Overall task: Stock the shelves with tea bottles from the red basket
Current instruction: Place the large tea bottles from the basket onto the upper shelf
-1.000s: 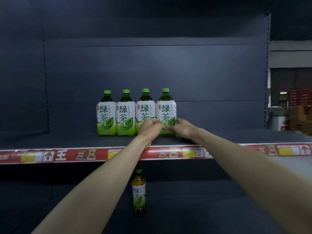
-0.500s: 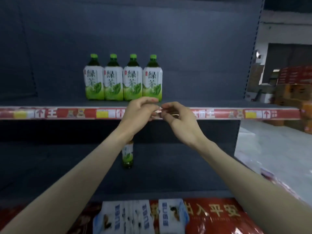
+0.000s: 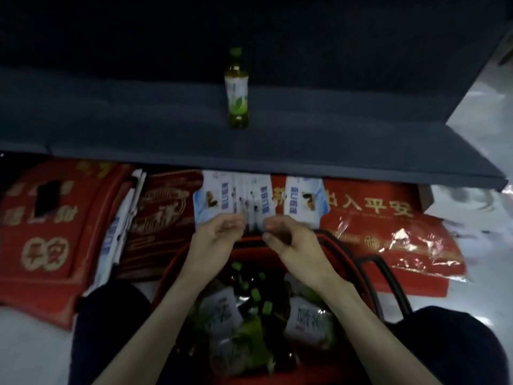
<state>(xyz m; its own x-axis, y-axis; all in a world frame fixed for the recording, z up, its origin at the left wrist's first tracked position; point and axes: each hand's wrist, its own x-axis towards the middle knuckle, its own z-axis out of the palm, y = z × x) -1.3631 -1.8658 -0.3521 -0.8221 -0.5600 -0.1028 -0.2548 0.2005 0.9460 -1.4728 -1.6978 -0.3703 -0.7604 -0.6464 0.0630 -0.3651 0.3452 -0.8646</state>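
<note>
The red basket (image 3: 342, 252) sits on the floor between my knees, holding several green-capped tea bottles (image 3: 222, 309) lying jumbled inside. My left hand (image 3: 215, 240) and my right hand (image 3: 291, 241) hover side by side over the basket's far rim, fingers loosely curled, holding nothing. One small tea bottle (image 3: 236, 88) stands upright alone on the dark lower shelf (image 3: 333, 145) ahead of my hands.
Red printed mats (image 3: 41, 218) and a red plastic-wrapped mat (image 3: 388, 232) lie on the floor under the shelf. White-and-blue cartons (image 3: 238, 201) stand in a row beyond the basket. The basket's black handles (image 3: 388, 279) hang to the right. Pale floor shows at the right.
My view has tipped down from the upper shelf with its row of large bottles to the basket. Both hands came down from the shelf edge to just above the basket.
</note>
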